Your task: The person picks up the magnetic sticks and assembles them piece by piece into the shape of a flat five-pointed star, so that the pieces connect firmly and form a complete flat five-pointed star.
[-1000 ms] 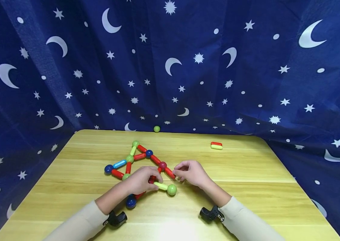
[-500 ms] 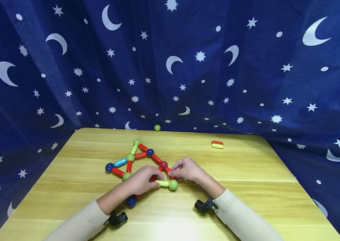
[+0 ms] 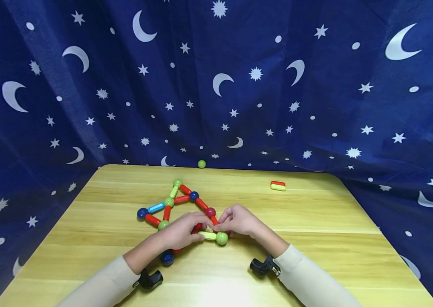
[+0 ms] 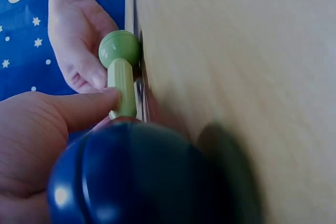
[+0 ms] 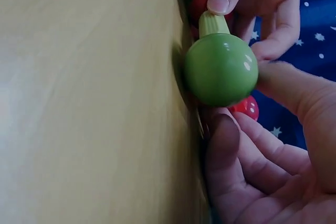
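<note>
A flat frame of magnetic rods and balls lies on the table [image 3: 308,238], left of centre. My left hand [image 3: 181,230] pinches a yellow-green rod [image 3: 208,236], its thumb along the rod's side in the left wrist view. A green ball [image 4: 119,47] sits on that rod's end. With thumb and fingers, my right hand [image 3: 240,221] pinches a red rod [image 3: 214,220] running from the dark red ball [image 3: 210,212] toward the green ball. The fingers hide the rod's near end, so I cannot tell whether it touches. A blue ball [image 3: 168,257] shows below my left wrist.
Farther back in the frame are green, blue and red pieces, including a light blue rod [image 3: 157,207] and a blue ball [image 3: 194,196]. A loose green ball [image 3: 201,164] rests at the far edge. Two rods, red and yellow [image 3: 278,186], lie side by side at the back right.
My right hand has moved slightly left, swinging the red rod's near end inward toward the green ball. The yellow-green rod and green ball have tilted slightly away from me. My left hand keeps its hold.
</note>
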The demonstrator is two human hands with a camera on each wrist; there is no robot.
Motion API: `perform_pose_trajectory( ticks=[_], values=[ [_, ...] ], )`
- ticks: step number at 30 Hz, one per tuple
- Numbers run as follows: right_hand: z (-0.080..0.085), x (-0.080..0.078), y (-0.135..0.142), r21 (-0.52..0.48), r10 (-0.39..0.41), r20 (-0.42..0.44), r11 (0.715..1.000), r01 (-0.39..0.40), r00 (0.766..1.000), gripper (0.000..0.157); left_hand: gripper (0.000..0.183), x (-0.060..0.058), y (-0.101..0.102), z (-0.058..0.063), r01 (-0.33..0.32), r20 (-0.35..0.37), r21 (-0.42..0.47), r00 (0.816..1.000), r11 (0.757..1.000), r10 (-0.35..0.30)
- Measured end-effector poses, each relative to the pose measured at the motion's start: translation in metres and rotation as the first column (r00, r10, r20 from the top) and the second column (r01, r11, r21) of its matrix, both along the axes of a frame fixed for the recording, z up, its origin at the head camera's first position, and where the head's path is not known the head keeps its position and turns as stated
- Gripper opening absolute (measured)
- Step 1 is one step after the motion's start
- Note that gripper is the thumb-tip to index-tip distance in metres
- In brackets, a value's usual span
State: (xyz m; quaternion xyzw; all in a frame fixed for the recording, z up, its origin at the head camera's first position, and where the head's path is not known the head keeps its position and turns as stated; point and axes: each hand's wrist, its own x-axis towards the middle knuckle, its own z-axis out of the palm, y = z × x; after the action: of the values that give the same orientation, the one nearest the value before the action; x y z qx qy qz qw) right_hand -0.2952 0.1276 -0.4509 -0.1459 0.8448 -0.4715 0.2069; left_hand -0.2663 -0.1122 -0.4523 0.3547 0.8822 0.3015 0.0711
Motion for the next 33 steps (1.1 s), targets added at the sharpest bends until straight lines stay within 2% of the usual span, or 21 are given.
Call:
perform_pose_trajectory(
  ticks=[4,7,11,16,21,24,26,28,31,33],
  values=[
    [0.004,0.004,0.005,0.001,0.017,0.019,1.000,-0.017,1.000,0.029,0.030,0.002,-0.003,0.000,-0.011,0.003,0.024,1.000,1.000,0.011],
    [0.004,0.006,0.008,-0.008,0.031,0.023,0.999,-0.031,0.999,0.029,0.029,0.004,-0.005,0.000,-0.046,0.004,0.036,0.999,0.998,0.046],
    [-0.001,0.005,0.016,-0.050,0.046,0.018,0.998,-0.045,0.999,0.028,0.030,0.004,-0.003,-0.001,-0.133,0.012,0.047,0.991,0.990,0.133],
    [-0.007,-0.003,0.037,-0.111,0.048,-0.027,0.993,-0.051,0.998,0.027,0.039,0.003,-0.002,0.001,-0.246,0.051,0.025,0.968,0.969,0.245],
    [-0.011,-0.022,0.069,-0.141,-0.024,-0.078,0.990,0.012,0.997,0.030,0.038,0.000,-0.002,0.004,-0.247,0.076,0.007,0.966,0.969,0.246],
    [-0.010,-0.036,0.090,-0.146,-0.110,-0.112,0.985,0.093,0.988,0.030,0.034,-0.001,-0.005,0.006,-0.219,0.075,-0.011,0.973,0.976,0.219],
    [-0.007,-0.044,0.103,-0.129,-0.162,-0.174,0.982,0.141,0.971,0.029,0.032,-0.001,-0.007,0.007,-0.193,0.071,-0.031,0.978,0.981,0.195],
    [-0.004,-0.053,0.117,-0.081,-0.216,-0.265,0.976,0.202,0.940,0.027,0.031,-0.002,-0.011,0.009,-0.158,0.068,-0.052,0.985,0.986,0.162],
    [0.000,-0.065,0.136,0.013,-0.265,-0.426,0.954,0.298,0.865,0.022,0.031,-0.004,-0.016,0.012,-0.100,0.074,-0.081,0.992,0.992,0.106],
    [0.001,-0.072,0.148,0.072,-0.284,-0.506,0.927,0.368,0.815,0.019,0.031,-0.005,-0.020,0.013,-0.057,0.086,-0.090,0.994,0.994,0.064]
  ],
)
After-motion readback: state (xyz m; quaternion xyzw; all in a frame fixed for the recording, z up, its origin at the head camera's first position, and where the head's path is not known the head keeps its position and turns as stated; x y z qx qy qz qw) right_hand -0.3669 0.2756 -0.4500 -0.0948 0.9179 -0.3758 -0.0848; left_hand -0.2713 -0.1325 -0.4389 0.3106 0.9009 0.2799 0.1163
